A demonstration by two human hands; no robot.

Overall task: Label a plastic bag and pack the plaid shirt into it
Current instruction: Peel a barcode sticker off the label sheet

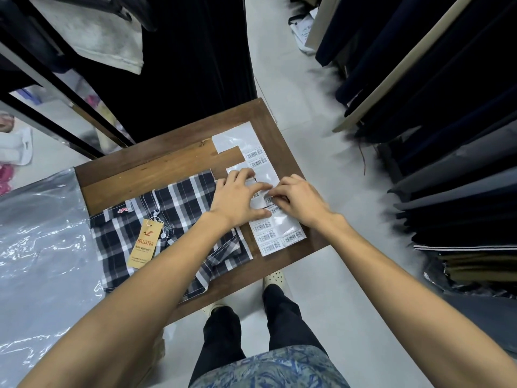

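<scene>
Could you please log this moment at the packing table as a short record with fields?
surface: wooden table
shirt: plaid shirt lying folded on the table, tan hang tag on top
labels: barcode sticker sheet at the table's right edge
left hand: pressing on the sheet
right hand: fingertips picking at a sticker
bag: plastic bag spread left of the shirt, no label seen on it

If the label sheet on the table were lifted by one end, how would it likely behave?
The label sheet would probably flop and bend: it looks thin and lies flat on the table. Its glossy, peeled backing suggests it may slide easily when pushed. It is likely very light, which may be why the left hand rests on it while the right hand picks at a label.
</scene>
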